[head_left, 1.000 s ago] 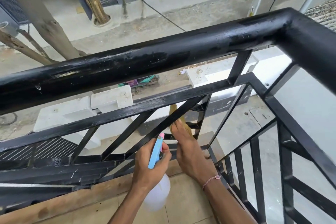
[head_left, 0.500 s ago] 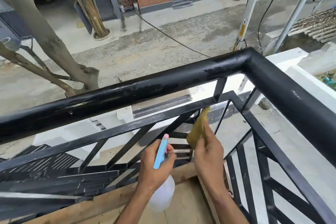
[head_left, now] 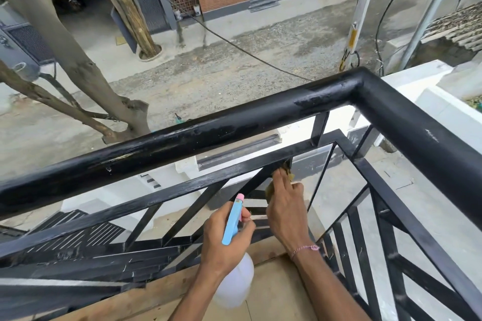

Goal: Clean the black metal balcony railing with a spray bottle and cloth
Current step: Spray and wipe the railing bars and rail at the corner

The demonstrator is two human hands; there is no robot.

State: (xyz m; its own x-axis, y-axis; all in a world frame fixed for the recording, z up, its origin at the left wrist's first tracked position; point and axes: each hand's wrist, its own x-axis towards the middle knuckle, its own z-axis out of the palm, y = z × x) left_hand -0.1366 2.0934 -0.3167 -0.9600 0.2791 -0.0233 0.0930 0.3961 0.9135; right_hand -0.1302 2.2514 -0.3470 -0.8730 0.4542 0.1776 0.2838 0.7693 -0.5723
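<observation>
My right hand (head_left: 283, 210) is up at the railing (head_left: 234, 130), fingers pinching the cloth (head_left: 271, 189) and pressing it into the joint where a slanted bar (head_left: 250, 182) meets the flat bar (head_left: 182, 190) under the thick top rail. My left hand (head_left: 224, 240) sits lower and nearer to me, curled round the neck of the spray bottle (head_left: 233, 219), its blue trigger head aimed up and away at that same joint, the clear body hanging below my wrist. The slanted bar runs long, down and to the left from my cloth toward the deck. So my right hand is the nearer one for the work, and I judge the wipe wants to follow that bar's length downward.
</observation>
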